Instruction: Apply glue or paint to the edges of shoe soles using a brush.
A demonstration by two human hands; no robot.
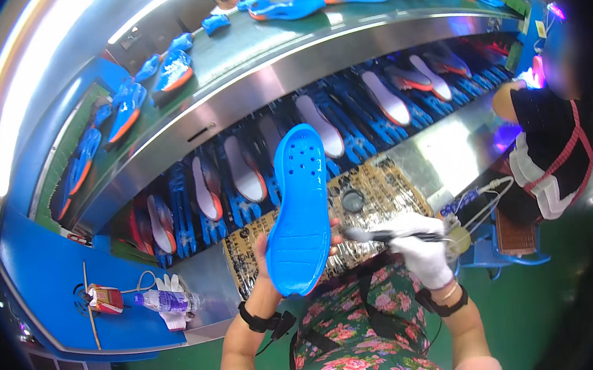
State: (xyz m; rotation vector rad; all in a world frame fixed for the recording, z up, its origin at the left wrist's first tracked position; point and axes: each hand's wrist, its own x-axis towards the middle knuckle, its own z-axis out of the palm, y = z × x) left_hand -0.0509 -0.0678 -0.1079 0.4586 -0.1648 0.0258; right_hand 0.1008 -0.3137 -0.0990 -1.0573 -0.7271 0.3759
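A bright blue shoe insole or sole (298,212) stands upright in my left hand (264,268), toe end up, with a group of small holes near the toe. My bare fingers wrap around both its edges. On my right hand (421,248) is a white glove, closed around a slim tool, apparently a brush (388,235), with a dark handle. Its greyish tip points left toward the sole, just apart from it, and is smeared by motion. Below both hands lies a worktop patch covered in brown tape (246,247), with a small dark round lid or dish (352,200) on it.
Beyond the worktop, a rack (355,136) holds several shoes with pale soles up. Blue-and-orange shoes (173,73) ride a green conveyor (232,48) above. A bottle (170,300), a white glove (175,320) and a red box (105,299) sit at left. Another person (546,119) is at right.
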